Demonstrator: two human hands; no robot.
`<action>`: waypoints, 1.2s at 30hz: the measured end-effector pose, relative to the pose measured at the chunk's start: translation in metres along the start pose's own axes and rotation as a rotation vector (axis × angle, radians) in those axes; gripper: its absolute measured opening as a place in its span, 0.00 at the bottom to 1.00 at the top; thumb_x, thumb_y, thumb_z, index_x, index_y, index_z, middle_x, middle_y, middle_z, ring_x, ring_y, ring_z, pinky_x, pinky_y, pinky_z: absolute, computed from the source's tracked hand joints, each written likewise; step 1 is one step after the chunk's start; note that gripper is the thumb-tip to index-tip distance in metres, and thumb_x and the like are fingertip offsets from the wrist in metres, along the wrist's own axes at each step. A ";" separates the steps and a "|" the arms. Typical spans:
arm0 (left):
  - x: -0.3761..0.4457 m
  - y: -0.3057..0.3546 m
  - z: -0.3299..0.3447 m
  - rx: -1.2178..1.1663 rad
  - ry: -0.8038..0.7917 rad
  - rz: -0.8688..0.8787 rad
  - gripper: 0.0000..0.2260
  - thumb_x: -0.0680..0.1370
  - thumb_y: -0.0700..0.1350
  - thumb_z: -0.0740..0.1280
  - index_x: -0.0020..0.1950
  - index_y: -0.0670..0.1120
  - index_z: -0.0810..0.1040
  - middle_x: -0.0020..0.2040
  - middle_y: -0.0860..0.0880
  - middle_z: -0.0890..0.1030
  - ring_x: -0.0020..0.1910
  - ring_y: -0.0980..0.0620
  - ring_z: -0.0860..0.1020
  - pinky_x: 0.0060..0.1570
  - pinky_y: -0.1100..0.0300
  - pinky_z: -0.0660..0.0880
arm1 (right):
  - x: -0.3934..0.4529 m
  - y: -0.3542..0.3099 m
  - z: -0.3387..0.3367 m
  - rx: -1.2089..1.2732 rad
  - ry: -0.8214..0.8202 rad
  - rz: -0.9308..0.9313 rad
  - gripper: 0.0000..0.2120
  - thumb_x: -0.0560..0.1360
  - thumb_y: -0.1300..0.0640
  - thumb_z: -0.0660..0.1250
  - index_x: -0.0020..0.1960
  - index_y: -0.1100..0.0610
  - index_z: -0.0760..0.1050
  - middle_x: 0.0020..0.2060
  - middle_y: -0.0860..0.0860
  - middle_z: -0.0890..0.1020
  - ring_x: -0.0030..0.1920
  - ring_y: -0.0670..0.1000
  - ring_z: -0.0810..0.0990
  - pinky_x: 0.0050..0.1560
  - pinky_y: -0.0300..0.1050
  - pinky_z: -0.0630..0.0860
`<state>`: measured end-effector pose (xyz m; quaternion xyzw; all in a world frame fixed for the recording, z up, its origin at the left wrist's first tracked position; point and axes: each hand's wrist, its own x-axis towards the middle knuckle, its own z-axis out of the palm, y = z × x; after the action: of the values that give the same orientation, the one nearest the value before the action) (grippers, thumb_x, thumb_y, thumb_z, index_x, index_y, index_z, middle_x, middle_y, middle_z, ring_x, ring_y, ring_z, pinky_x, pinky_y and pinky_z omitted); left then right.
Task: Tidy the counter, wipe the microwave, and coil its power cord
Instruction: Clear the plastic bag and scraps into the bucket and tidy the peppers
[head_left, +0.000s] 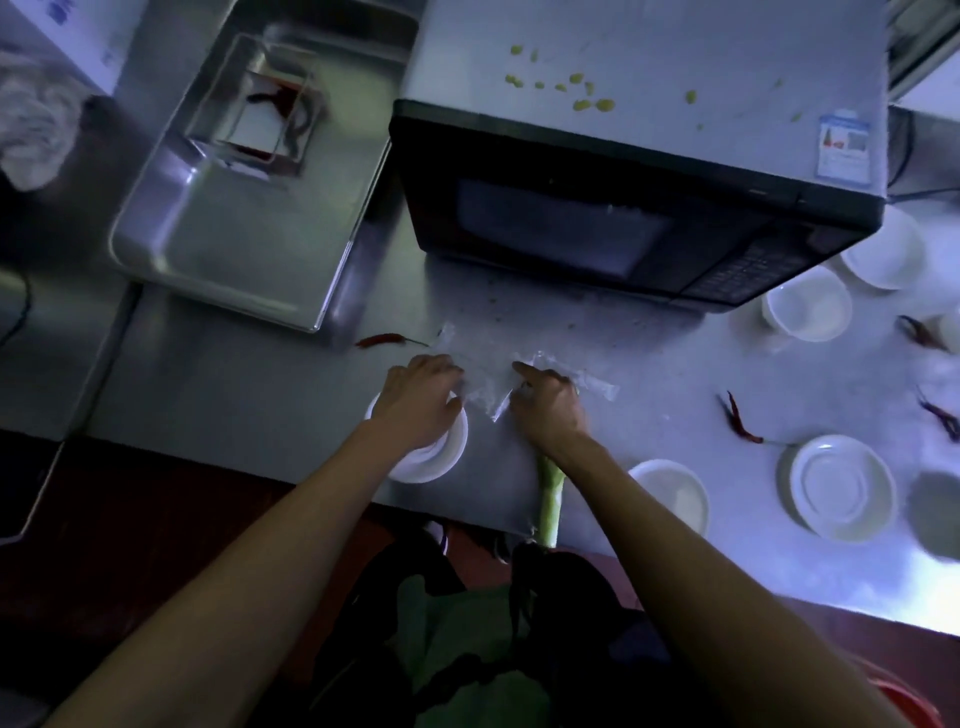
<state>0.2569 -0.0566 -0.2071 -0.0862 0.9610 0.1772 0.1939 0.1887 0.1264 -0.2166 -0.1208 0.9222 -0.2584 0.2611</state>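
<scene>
both hands work a clear plastic sheet (485, 382) on the steel counter (260, 395), over a white dish (434, 454) and a leek (549, 499). the left hand (421, 400) curls onto one edge, the right hand (548, 402) pinches the other (forefinger out). best gather inward, lifting gently. beyond, the microwave (623, 171) carries yellow bits (576, 91).

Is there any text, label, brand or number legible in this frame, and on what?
None can be read.
Sticker on the microwave top: print and a code-like patch, too blurred.
Microwave keypad: markings too small and dark.
White box, top left: blue marks, blurred.
</scene>
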 end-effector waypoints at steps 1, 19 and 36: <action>0.002 -0.004 -0.001 0.004 -0.013 0.020 0.11 0.80 0.48 0.63 0.61 0.51 0.77 0.67 0.53 0.75 0.68 0.46 0.70 0.62 0.46 0.69 | 0.001 -0.003 0.002 0.005 0.007 0.018 0.21 0.76 0.58 0.62 0.68 0.50 0.75 0.58 0.62 0.81 0.57 0.64 0.80 0.56 0.62 0.79; 0.026 -0.046 -0.021 -0.031 -0.010 0.339 0.08 0.78 0.45 0.63 0.54 0.49 0.80 0.55 0.54 0.81 0.57 0.47 0.76 0.54 0.49 0.74 | -0.005 -0.037 0.024 0.353 0.377 0.251 0.22 0.71 0.63 0.67 0.61 0.47 0.81 0.47 0.48 0.82 0.40 0.43 0.81 0.45 0.30 0.77; 0.039 0.107 -0.021 0.033 -0.013 0.688 0.13 0.78 0.47 0.67 0.61 0.47 0.80 0.61 0.49 0.80 0.61 0.44 0.75 0.59 0.49 0.73 | -0.120 0.070 -0.047 0.470 0.936 0.336 0.19 0.75 0.65 0.68 0.62 0.49 0.80 0.52 0.45 0.79 0.45 0.43 0.80 0.46 0.34 0.75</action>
<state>0.1888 0.0303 -0.1717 0.2472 0.9354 0.2170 0.1300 0.2569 0.2473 -0.1694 0.2176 0.8639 -0.4383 -0.1195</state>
